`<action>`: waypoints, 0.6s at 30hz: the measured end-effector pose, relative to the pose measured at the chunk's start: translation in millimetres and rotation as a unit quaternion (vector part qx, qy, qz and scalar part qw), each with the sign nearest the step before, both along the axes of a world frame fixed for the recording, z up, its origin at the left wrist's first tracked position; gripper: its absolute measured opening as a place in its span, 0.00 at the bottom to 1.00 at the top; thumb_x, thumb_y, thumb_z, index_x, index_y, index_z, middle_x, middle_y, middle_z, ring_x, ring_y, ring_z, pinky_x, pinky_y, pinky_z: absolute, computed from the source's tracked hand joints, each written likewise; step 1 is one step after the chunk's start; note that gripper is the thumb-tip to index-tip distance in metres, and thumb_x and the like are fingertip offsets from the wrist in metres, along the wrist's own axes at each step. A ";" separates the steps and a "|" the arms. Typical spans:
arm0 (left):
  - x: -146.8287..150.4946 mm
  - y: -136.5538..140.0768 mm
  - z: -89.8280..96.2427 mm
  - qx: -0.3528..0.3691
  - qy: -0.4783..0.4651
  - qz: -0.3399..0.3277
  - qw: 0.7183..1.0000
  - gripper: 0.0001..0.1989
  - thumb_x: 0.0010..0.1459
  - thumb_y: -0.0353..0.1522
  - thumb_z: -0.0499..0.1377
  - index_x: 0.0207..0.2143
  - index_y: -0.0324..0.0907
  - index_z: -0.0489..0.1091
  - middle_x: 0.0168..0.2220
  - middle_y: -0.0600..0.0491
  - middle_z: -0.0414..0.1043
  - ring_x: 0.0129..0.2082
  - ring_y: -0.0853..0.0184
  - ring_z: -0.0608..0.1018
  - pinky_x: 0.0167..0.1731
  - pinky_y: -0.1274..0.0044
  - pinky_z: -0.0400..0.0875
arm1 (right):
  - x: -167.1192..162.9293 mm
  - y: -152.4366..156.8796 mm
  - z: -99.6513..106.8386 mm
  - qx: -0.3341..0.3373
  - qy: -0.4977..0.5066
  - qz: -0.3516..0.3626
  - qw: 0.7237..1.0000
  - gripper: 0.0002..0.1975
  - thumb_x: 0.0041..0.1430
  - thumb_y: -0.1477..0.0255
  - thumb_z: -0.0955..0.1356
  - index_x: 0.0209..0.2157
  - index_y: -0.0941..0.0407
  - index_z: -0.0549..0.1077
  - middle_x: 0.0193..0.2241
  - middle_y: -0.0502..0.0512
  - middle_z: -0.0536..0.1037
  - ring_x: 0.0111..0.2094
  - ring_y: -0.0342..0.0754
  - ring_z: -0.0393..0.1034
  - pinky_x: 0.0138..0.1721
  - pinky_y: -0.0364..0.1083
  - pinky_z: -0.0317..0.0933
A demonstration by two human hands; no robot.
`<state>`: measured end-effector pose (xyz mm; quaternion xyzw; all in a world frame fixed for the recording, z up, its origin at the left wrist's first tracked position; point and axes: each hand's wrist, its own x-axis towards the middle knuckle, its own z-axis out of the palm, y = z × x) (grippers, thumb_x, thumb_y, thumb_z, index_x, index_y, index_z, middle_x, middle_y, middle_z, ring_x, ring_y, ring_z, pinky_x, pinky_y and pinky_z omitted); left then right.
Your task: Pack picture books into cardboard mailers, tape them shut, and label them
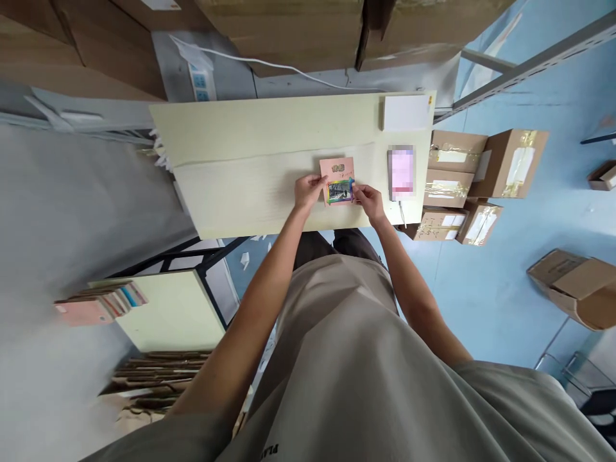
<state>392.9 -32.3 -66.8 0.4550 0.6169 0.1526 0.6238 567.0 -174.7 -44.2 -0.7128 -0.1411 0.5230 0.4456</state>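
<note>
A small pink book (341, 168) with a colourful framed picture on its cover is held between my two hands, over the near part of the pale table (269, 128). My left hand (309, 191) pinches its left edge. At the lower right edge, my right hand (369, 200) has thumb and fingers closed on it. Beneath the book lies a white sheet (240, 192) spread along the table. To the right of my right hand rests a phone (402, 172), its screen blurred out, with a cable at its lower end.
A white box or pad (407, 113) sits at the table's back right corner. Taped cardboard boxes (452, 155) are stacked beyond the right edge, and large cartons (289, 32) stand behind. At lower left, a stack of books (99, 305) rests on another board, above flattened cardboard (158, 372).
</note>
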 end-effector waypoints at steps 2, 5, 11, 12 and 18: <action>2.4 0.7 -5.0 0.013 0.045 -0.006 0.999 0.15 0.58 0.42 0.79 0.31 0.43 0.82 0.37 0.48 0.88 0.43 0.56 0.88 0.46 0.70 0.81 | 1.6 3.6 -5.8 -0.009 -0.043 0.026 0.999 0.32 0.63 0.34 0.76 0.36 0.51 0.80 0.29 0.52 0.82 0.35 0.51 0.79 0.46 0.53 0.78; 1.7 -0.8 -10.0 0.040 0.100 -0.034 0.994 0.14 0.59 0.43 0.78 0.34 0.44 0.82 0.40 0.46 0.89 0.45 0.54 0.89 0.50 0.68 0.81 | 7.5 -3.0 -3.4 -0.038 -0.138 0.070 0.987 0.26 0.71 0.42 0.72 0.40 0.52 0.82 0.36 0.58 0.88 0.39 0.56 0.84 0.51 0.55 0.79; 1.4 -7.6 -16.5 0.074 0.127 -0.048 0.988 0.13 0.62 0.42 0.77 0.35 0.46 0.80 0.41 0.48 0.89 0.47 0.54 0.88 0.54 0.68 0.79 | 29.4 -34.9 21.1 -0.206 -0.281 0.096 0.933 0.20 0.77 0.53 0.72 0.56 0.54 0.80 0.48 0.67 0.90 0.50 0.65 0.87 0.58 0.60 0.77; 1.5 -8.3 -17.8 0.075 0.120 -0.038 0.989 0.12 0.62 0.41 0.77 0.35 0.46 0.79 0.40 0.48 0.88 0.46 0.54 0.87 0.54 0.68 0.78 | 31.5 -37.2 24.0 -0.227 -0.276 0.110 0.928 0.19 0.78 0.54 0.72 0.55 0.55 0.80 0.48 0.68 0.90 0.51 0.66 0.87 0.58 0.60 0.76; 0.2 -10.0 -24.0 0.083 0.075 0.005 0.994 0.13 0.59 0.40 0.78 0.33 0.47 0.78 0.35 0.50 0.84 0.42 0.56 0.84 0.52 0.69 0.76 | 15.2 -36.1 39.8 -0.197 -0.322 0.166 0.911 0.14 0.82 0.59 0.69 0.45 0.52 0.80 0.43 0.62 0.89 0.44 0.59 0.84 0.50 0.54 0.76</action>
